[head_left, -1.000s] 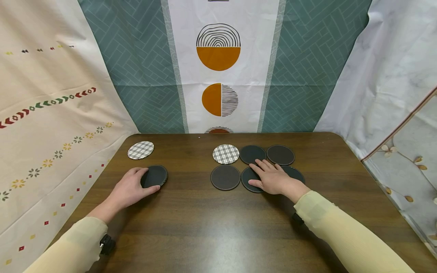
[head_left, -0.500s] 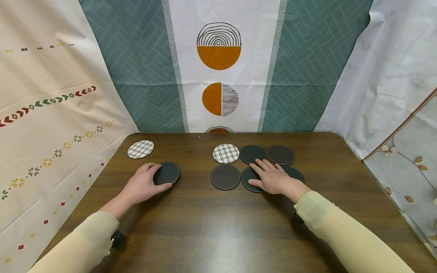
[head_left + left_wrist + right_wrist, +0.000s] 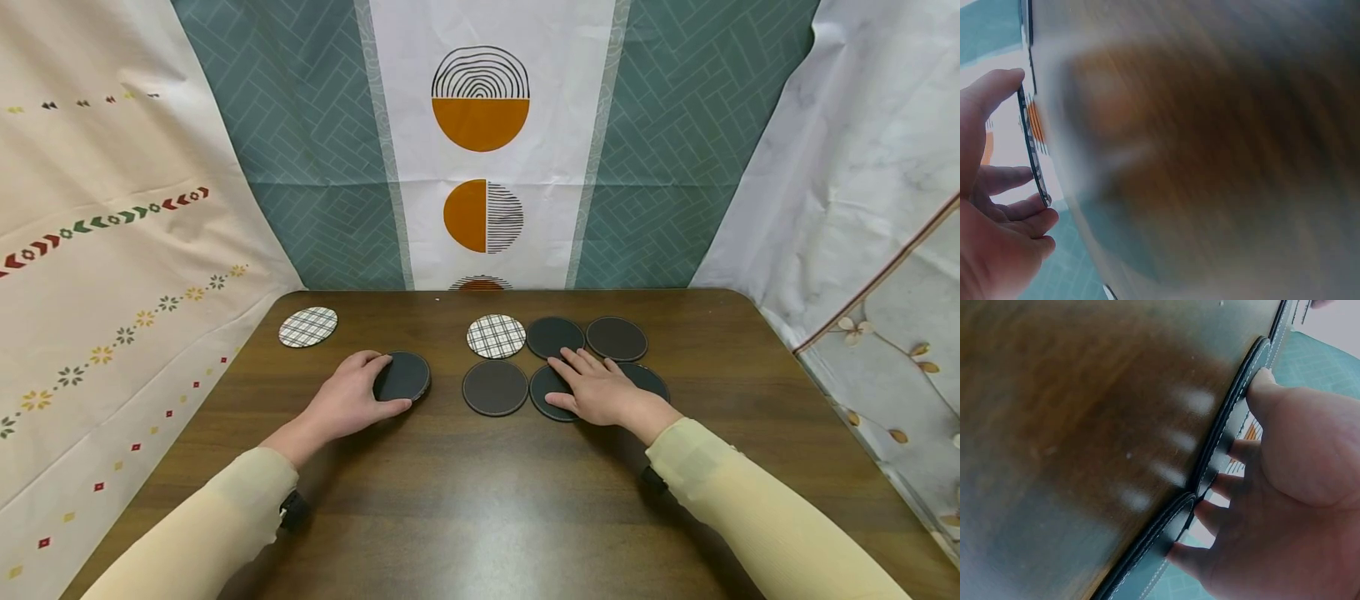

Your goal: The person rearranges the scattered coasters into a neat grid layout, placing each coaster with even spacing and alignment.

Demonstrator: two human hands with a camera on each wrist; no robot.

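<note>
In the head view my left hand grips a round black coaster by its rim, thumb on the near side and fingers on the far side. The left wrist view shows this coaster edge-on, slightly off the table, its underside light and patterned. My right hand rests with spread fingers on the front-row coasters. Its thumb and some fingertips touch a black coaster; the outer fingers reach another black coaster, as the right wrist view shows with the hand against stitched rims.
Behind the right hand lie a checked white coaster, a black coaster and a dark brown coaster. Another brown coaster lies between the hands. A checked coaster sits at the wooden table's far left. Curtains surround the table.
My left hand has moved to the right with the black coaster, from below the left checked coaster towards the group. The right hand has stayed in place.
</note>
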